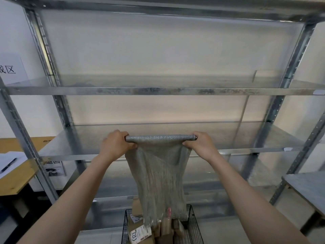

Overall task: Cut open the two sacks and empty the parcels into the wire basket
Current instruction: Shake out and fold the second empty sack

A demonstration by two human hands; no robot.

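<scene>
Wall sign [10,69] "区"; left hand [116,145], right hand [202,145] hold sack [161,173].

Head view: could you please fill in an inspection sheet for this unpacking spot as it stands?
Surface: the wire basket stands low in front of the metal shelving; its base is out of frame.
Job's things: one grey woven sack hangs by its rolled edge, with its frayed lower end in the basket over the cardboard parcels; a second sack is not seen.
Clutter: a pen and papers lie on the wooden desk at left.
Grippers: the left hand and the right hand each grip one end of the sack's rolled edge.
Cables: nothing seen.
Surroundings: a printed sign at far left and a grey table at right.
</scene>
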